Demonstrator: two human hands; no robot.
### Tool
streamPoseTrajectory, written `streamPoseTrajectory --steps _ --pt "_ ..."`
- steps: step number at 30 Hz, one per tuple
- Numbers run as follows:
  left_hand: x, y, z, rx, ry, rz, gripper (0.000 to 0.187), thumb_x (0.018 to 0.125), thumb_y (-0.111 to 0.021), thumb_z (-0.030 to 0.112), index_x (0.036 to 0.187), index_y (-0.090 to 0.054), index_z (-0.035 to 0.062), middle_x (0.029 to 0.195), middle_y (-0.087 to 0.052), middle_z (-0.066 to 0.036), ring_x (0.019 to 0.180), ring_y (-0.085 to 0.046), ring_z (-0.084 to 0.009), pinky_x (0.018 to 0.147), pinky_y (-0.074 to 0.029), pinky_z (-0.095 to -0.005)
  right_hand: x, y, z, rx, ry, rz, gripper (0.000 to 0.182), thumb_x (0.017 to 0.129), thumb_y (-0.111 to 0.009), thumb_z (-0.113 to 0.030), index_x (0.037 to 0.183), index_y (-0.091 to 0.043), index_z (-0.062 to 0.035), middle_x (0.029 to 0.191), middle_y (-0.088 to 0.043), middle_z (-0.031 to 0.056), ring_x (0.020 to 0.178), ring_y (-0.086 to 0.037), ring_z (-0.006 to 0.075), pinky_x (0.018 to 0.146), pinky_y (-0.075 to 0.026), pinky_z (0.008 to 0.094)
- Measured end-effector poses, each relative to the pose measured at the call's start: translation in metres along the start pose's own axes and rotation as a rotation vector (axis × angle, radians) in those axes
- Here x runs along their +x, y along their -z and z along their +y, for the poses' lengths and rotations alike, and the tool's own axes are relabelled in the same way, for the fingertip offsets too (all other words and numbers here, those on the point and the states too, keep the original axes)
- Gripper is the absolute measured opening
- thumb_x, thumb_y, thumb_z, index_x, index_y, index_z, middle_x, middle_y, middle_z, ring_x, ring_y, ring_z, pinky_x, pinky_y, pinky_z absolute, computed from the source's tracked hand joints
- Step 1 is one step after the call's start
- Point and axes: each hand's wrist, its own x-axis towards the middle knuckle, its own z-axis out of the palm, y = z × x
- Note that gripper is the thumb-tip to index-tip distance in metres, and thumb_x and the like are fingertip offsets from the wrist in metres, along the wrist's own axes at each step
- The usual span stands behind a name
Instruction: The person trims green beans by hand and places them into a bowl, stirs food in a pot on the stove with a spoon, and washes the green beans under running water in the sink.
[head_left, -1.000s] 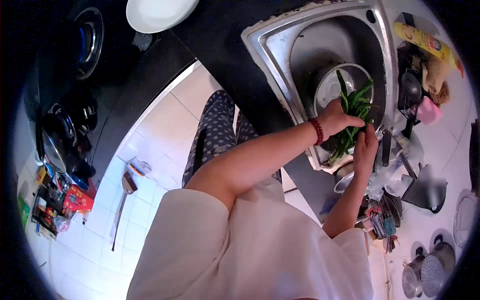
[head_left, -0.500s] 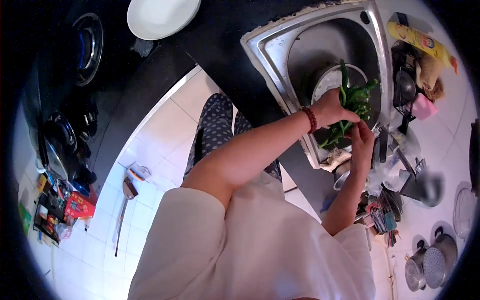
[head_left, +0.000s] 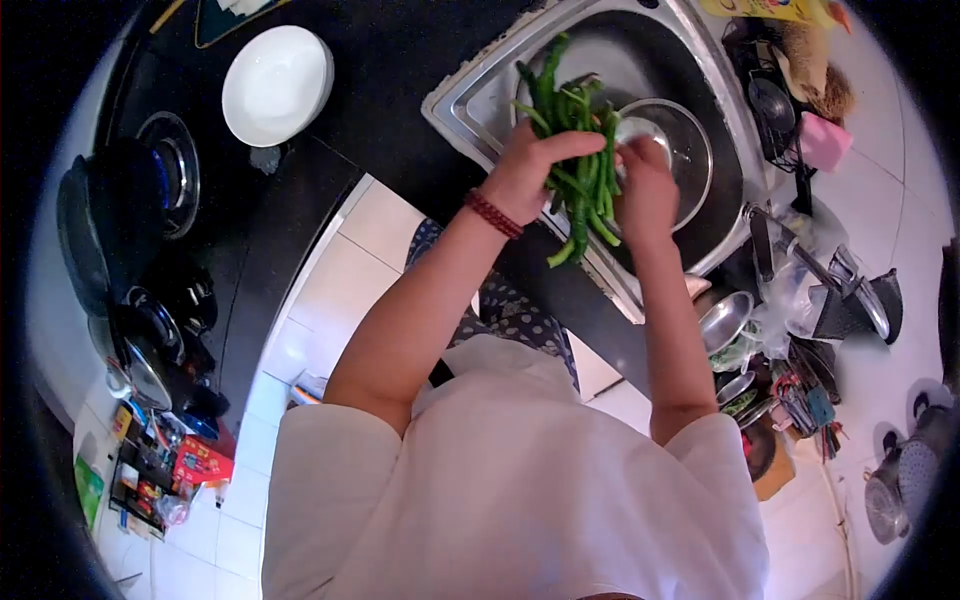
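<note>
A bunch of long green peppers [head_left: 580,190] is gripped in my left hand [head_left: 530,175], whose thumb lies across it; a dark red beaded bracelet sits on that wrist. The bunch is over the front edge of the metal sink [head_left: 470,125]. Close on its right is my right hand [head_left: 648,195], fingers curled and slightly blurred. Whatever those fingers hold, if anything, is hidden. Behind the right hand, a round colander or bowl [head_left: 708,170] rests in the sink.
A white bowl [head_left: 275,85] stands on the dark counter [head_left: 390,110]. Further left, a gas burner [head_left: 170,175] shows a blue flame, near a dark pan [head_left: 82,235]. Metal bowls [head_left: 725,320] and utensils crowd the right side. Pots [head_left: 885,500] hang at the far right.
My hands have drawn the green peppers left and up out of the sink bowl. My right hand has come apart from my left, and the view has shifted.
</note>
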Motion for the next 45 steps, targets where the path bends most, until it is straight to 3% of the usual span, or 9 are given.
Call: streamPoseTrajectory --steps 5,13,24,29,33,34,37,39,45 --pt "-0.015 -0.002 0.015 0.157 -0.106 0.062 0.026 0.083 -0.061 0.013 0.107 -0.064 0.0023 0.104 -0.067 -0.008 0.096 -0.064 -0.0163 0.087 -0.050 -0.0325 0.047 -0.068 0.004 -0.250 0.360 -0.182 0.019 0.079 -0.064 -0.008 0.098 -0.063 -0.0053 0.096 -0.062 0.0055 0.087 -0.061 0.0245 0.075 -0.049 0.0398" --pt "-0.017 -0.007 0.016 0.086 -0.140 0.155 0.033 0.071 -0.074 0.008 0.102 -0.062 0.0021 0.092 -0.067 -0.008 0.082 -0.064 -0.0168 0.077 -0.050 -0.0310 0.062 -0.106 0.011 -0.169 0.364 -0.261 0.018 0.083 -0.062 -0.009 0.100 -0.061 -0.0053 0.096 -0.061 0.0060 0.087 -0.060 0.0225 0.076 -0.049 0.0381" --pt "-0.028 -0.018 0.018 0.081 -0.126 0.167 0.031 0.071 -0.075 0.007 0.098 -0.063 0.0017 0.093 -0.066 -0.008 0.088 -0.063 -0.0183 0.079 -0.050 -0.0316 0.045 -0.122 0.014 0.331 0.115 -0.179 0.017 0.087 -0.060 -0.010 0.103 -0.058 -0.0052 0.097 -0.060 0.0067 0.086 -0.059 0.0197 0.076 -0.049 0.0358" --pt "-0.037 -0.038 0.018 0.151 -0.169 0.180 0.034 0.072 -0.074 0.008 0.103 -0.063 0.0025 0.101 -0.065 -0.009 0.098 -0.060 -0.0179 0.084 -0.048 -0.0327 0.024 -0.092 0.042 0.921 -0.160 0.080 0.016 0.089 -0.059 -0.011 0.104 -0.056 -0.0051 0.097 -0.059 0.0070 0.086 -0.058 0.0184 0.076 -0.049 0.0347" --pt "-0.029 -0.016 -0.002 0.248 -0.089 0.032 0.021 0.082 -0.064 0.012 0.099 -0.067 0.0012 0.099 -0.069 -0.008 0.088 -0.065 -0.0158 0.079 -0.052 -0.0304 0.008 -0.072 0.101 0.831 -0.415 0.293 0.011 0.093 -0.056 -0.012 0.101 -0.055 -0.0052 0.097 -0.058 0.0053 0.086 -0.056 0.0138 0.076 -0.049 0.0311" --pt "-0.033 -0.022 0.001 0.076 0.062 0.063 0.022 0.082 -0.063 0.011 0.101 -0.066 0.0000 0.098 -0.069 -0.010 0.088 -0.066 -0.0184 0.079 -0.054 -0.0323 0.002 -0.066 0.101 0.974 -0.586 0.379 0.019 0.093 -0.057 -0.020 0.103 -0.056 -0.0047 0.091 -0.061 0.0074 0.077 -0.059 0.0157 0.065 -0.049 0.0306" --pt "-0.025 -0.025 -0.001 0.160 -0.005 0.095 0.026 0.082 -0.062 0.007 0.107 -0.060 -0.0002 0.095 -0.067 -0.013 0.088 -0.066 -0.0252 0.077 -0.055 -0.0376 -0.019 -0.147 0.180 0.380 -0.655 0.240 0.038 0.080 -0.065 -0.025 0.110 -0.056 -0.0033 0.100 -0.063 0.0217 0.091 -0.063 0.0366 0.078 -0.050 0.0430" --pt "-0.026 -0.032 -0.002 0.135 0.051 0.105 0.023 0.083 -0.061 0.007 0.105 -0.058 -0.0005 0.095 -0.066 -0.013 0.088 -0.066 -0.0263 0.076 -0.055 -0.0386 -0.029 -0.225 0.195 0.074 -0.341 0.229 0.035 0.079 -0.064 -0.028 0.101 -0.060 -0.0009 0.093 -0.065 0.0204 0.089 -0.062 0.0406 0.079 -0.050 0.0459" --pt "-0.019 -0.034 -0.014 0.249 0.093 0.180 0.023 0.083 -0.061 0.010 0.104 -0.058 0.0005 0.094 -0.065 -0.011 0.090 -0.065 -0.0251 0.077 -0.054 -0.0390 -0.005 -0.152 0.113 0.425 -0.642 -0.046 0.034 0.088 -0.050 -0.032 0.093 -0.065 -0.0020 0.091 -0.063 0.0255 0.087 -0.061 0.0433 0.078 -0.048 0.0515"
